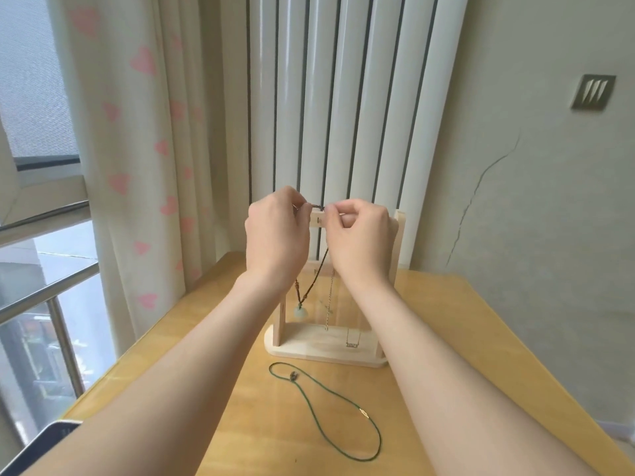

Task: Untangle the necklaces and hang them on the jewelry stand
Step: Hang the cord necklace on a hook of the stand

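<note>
Two hands are up at the stand, the first speaker notes. What do they hold?

Second: The left hand (275, 231) and the right hand (357, 235) each pinch the brown cord necklace (318, 269) between thumb and forefinger, with the other fingers curled. The short stretch between them runs from 9 to 3 o'clock along the top bar (318, 221) of the jewelry stand (400, 252). Whether it touches the bar or sits just above cannot be told.

First: And the rest of it?

Second: It drops toward 6 o'clock, the pale green pendant (301, 312) hanging near the left post. Seating it looks like a small move straight down, with both hands equally near.

First: What is hidden?

Second: The hands cover any hooks on the bar and the top of the chain necklace (330, 304). A small bar pendant (352, 345) is too small to read. The green cord necklace (363, 413) lies untouched on the tabletop (464, 321) at the stand's 6 o'clock, its long axis running from 11 to 5 o'clock.
</note>
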Motion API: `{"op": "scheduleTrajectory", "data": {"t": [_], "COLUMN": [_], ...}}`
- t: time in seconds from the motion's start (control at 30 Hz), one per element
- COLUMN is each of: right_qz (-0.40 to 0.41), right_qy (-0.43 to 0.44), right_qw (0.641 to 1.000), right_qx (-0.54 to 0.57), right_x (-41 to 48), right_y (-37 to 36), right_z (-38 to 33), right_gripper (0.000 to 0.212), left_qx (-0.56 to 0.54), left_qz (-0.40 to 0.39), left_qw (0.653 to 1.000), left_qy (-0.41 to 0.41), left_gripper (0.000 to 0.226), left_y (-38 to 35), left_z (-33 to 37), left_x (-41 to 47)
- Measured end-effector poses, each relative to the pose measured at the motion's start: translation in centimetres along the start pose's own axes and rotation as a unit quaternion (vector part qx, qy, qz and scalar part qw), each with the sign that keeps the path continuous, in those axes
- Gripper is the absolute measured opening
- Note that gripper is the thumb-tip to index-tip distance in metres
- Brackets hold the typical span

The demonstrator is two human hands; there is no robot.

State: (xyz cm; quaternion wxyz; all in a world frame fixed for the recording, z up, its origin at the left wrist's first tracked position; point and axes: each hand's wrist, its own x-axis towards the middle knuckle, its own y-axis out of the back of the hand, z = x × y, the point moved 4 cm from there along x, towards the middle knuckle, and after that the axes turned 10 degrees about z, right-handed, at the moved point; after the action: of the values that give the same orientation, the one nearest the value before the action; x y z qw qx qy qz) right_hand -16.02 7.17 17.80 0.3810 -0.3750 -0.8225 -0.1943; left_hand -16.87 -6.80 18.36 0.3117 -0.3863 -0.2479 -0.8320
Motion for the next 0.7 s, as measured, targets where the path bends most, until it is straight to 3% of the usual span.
{"op": "scheduleTrajectory", "data": {"t": [0.33,0.53,0.7], "right_qz": [-0.087,-0.110,-0.142], "right_qy": [0.066,0.043,0.037], "right_qw": [0.990,0.988,0.984], "right_qx": [-0.084,-0.095,-0.101], "right_x": [-1.5,-2.5,-3.6], "right_y": [-2.1,-2.0,-1.8], "right_z": [1.7,2.3,2.7], "right_gripper": [0.019,0.015,0.025], "left_qx": [0.065,0.053,0.048], "left_qz": [-0.059,-0.073,-0.087], "left_qw": [0.994,0.996,0.994], "left_qy": [-0.059,0.018,0.051], "left_gripper": [0.013,0.014,0.016], "left_y": [-2.0,-2.1,-2.7], "left_z": [-1.0,-2.2,-2.8], "left_x": [-1.0,-1.9,-2.1]}}
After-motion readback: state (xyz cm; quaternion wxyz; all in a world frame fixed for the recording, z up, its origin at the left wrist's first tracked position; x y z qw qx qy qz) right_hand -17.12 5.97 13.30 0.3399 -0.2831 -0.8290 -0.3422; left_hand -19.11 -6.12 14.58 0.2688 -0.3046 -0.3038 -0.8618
